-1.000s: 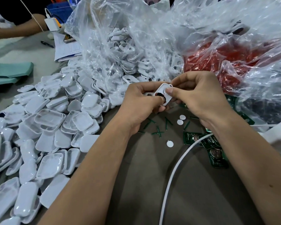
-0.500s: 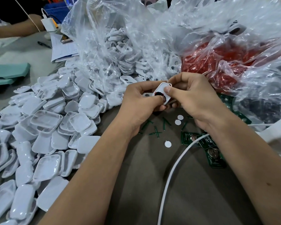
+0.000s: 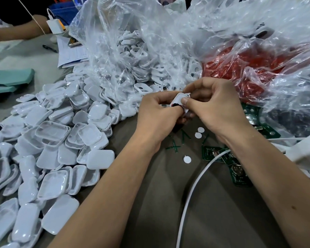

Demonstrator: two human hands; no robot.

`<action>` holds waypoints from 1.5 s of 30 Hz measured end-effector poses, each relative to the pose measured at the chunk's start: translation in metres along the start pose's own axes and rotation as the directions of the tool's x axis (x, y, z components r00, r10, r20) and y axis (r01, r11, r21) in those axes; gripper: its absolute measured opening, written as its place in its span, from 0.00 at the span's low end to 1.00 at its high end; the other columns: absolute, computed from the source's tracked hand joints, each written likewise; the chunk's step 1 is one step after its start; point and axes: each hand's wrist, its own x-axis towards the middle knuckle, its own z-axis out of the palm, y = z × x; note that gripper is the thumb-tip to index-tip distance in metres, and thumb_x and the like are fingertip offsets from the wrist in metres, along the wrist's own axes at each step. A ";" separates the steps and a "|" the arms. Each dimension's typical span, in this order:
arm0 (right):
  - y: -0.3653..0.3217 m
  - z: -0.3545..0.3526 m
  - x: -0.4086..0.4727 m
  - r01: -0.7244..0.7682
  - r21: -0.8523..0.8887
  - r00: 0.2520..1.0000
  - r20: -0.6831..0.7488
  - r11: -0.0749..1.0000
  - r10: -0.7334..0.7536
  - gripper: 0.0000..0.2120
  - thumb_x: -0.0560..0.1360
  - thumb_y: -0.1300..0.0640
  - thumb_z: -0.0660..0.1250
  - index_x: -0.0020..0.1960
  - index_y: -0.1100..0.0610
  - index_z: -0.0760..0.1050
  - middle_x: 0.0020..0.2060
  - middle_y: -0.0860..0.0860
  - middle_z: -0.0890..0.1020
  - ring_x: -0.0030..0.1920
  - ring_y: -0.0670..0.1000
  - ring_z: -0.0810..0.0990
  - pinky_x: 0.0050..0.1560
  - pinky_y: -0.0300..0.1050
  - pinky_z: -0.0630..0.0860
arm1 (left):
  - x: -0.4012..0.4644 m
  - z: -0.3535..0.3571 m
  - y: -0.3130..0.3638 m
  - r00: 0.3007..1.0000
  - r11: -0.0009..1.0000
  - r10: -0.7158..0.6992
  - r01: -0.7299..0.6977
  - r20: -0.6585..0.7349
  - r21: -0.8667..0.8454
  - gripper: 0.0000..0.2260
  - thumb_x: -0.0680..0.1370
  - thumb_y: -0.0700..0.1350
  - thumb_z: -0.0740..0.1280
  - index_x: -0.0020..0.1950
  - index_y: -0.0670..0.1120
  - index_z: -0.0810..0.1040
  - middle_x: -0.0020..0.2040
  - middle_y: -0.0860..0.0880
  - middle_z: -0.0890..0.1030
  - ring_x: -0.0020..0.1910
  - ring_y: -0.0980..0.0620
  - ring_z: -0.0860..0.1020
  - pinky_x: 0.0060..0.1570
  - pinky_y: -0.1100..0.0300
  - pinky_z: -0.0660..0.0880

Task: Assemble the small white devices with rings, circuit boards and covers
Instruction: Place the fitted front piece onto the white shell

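Observation:
Both my hands hold one small white device shell (image 3: pixel 179 99) above the table, in front of the plastic bags. My left hand (image 3: pixel 156 117) grips it from the left with curled fingers. The thumb of my right hand (image 3: pixel 215 108) presses on its face, with fingers curled behind. A dark round part shows at the shell's lower edge. White covers (image 3: pixel 61 140) lie heaped on the left. Green circuit boards (image 3: pixel 231 167) with coin cells lie at the right, and small white discs (image 3: pixel 187 159) sit on the table between them.
A clear bag of white ring-shaped frames (image 3: pixel 136 56) and a bag of red parts (image 3: pixel 249 72) stand behind my hands. A white cable (image 3: pixel 191 190) curves across the table. Green strips (image 3: pixel 174 146) lie near the discs. Another person's arm (image 3: pixel 16 31) rests at the far left.
My hands stay together on the shell; the right thumb has shifted slightly over its face. The view has drifted a little.

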 end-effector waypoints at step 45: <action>0.002 -0.018 0.004 -0.061 -0.524 0.994 0.049 0.850 0.102 0.10 0.68 0.53 0.84 0.39 0.47 0.83 0.36 0.42 0.83 0.38 0.38 0.80 0.34 0.24 0.66 | 0.013 -0.007 -0.011 0.989 0.785 0.128 -0.052 -0.079 0.618 0.06 0.66 0.44 0.79 0.36 0.51 0.83 0.27 0.57 0.79 0.27 0.61 0.76 0.33 0.63 0.70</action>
